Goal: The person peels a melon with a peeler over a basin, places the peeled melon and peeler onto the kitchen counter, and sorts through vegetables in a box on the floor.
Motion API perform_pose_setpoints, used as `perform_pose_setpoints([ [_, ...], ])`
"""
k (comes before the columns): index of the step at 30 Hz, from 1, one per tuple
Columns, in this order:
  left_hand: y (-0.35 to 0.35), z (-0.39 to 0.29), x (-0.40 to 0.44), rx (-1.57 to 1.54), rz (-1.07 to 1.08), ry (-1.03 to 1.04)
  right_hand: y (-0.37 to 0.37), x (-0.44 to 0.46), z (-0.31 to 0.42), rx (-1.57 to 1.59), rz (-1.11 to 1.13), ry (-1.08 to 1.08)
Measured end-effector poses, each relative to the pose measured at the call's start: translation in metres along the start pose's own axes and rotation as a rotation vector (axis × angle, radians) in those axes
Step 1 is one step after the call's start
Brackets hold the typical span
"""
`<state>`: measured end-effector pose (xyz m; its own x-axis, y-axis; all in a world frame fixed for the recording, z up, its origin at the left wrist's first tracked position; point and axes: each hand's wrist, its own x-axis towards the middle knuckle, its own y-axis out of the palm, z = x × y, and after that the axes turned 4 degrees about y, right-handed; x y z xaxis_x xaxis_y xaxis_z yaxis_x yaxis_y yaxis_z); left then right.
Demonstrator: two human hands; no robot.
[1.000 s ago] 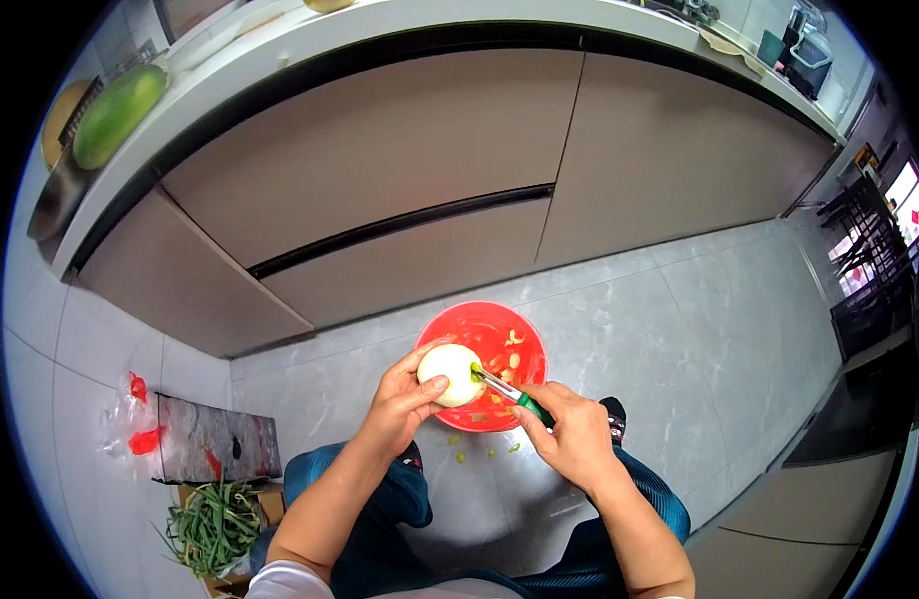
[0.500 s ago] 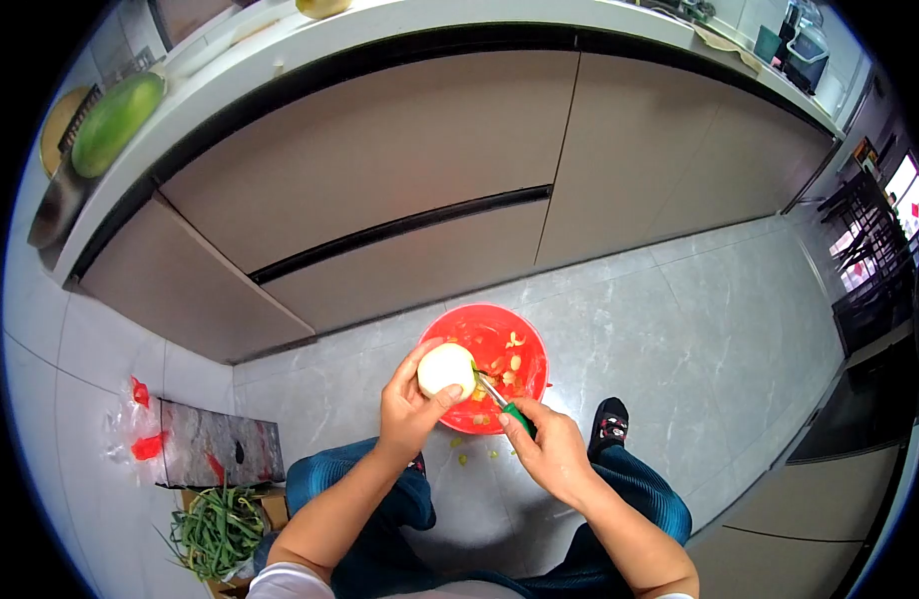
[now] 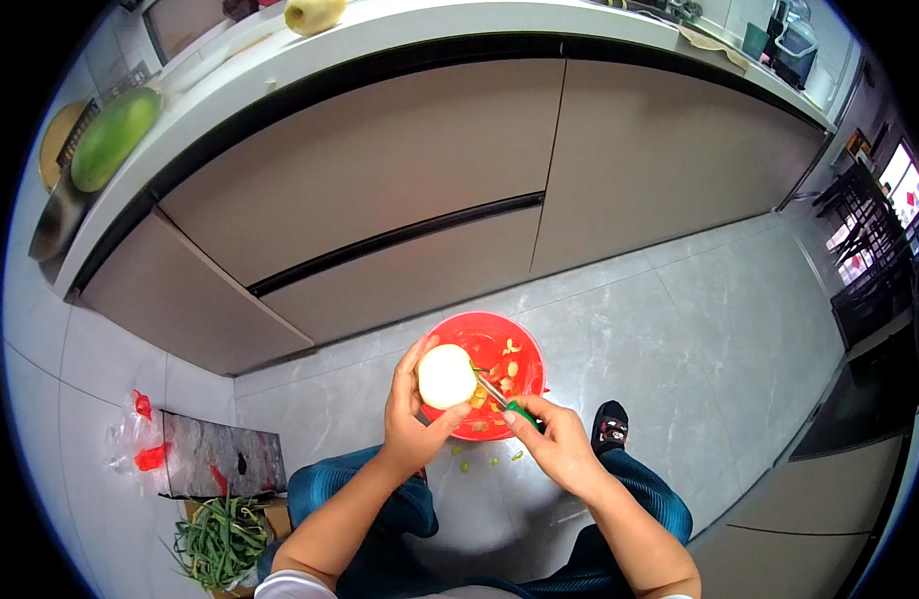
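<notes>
My left hand (image 3: 411, 419) is wrapped round a pale, round peeled fruit or vegetable (image 3: 446, 376), held over the left part of a red basin (image 3: 529, 344) on the floor. My right hand (image 3: 559, 439) grips a peeler (image 3: 520, 412) by its green handle. The peeler's metal end meets the right side of the pale piece, where a bit of green shows. Yellowish peelings (image 3: 510, 369) lie in the basin, and a few small green scraps (image 3: 464, 466) are on the floor just below it.
A white counter (image 3: 399, 18) over beige cabinets runs across the top, bearing a green melon-like fruit (image 3: 115, 140) and a yellowish one (image 3: 314, 14). At lower left are a plastic-wrapped box (image 3: 225, 454) and green onions (image 3: 220, 539). My feet flank the basin, the right shoe (image 3: 610, 427) showing.
The view has tilted up slightly, so more of the yellowish fruit on the counter shows. My right hand has shifted a little left and down with the peeler, and the pale piece has turned slightly.
</notes>
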<state>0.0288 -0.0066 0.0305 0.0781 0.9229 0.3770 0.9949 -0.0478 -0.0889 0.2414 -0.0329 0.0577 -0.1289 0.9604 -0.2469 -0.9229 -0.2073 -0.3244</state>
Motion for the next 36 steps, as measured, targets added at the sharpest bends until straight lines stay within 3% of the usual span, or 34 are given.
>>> perform_pose_setpoints([
  [3, -0.005, 0.003, 0.001, -0.192, 0.015, -0.036, -0.008, -0.002, 0.011, -0.175, -0.054, -0.039],
  [5, -0.013, 0.004, 0.002, -0.407, -0.003, -0.267, -0.010, -0.001, 0.011, -0.277, -0.147, -0.221],
  [7, -0.016, 0.004, 0.004, -0.427, 0.002, -0.291, -0.014, -0.003, 0.015, -0.313, -0.146, -0.239],
  [9, -0.022, -0.002, 0.009, -0.705, 0.093, -0.450, -0.018, -0.004, 0.018, -0.348, -0.143, -0.259],
  [15, -0.031, -0.021, 0.017, -0.805, 0.241, -0.588, -0.027, -0.007, 0.025, -0.516, -0.192, -0.425],
  [30, -0.020, -0.005, 0.010, -0.596, 0.153, -0.484, -0.030, -0.014, 0.031, -0.720, -0.241, -0.419],
  [36, -0.019, -0.006, 0.009, -0.534, 0.164, -0.407, -0.032, -0.013, 0.029, -0.650, -0.176, -0.398],
])
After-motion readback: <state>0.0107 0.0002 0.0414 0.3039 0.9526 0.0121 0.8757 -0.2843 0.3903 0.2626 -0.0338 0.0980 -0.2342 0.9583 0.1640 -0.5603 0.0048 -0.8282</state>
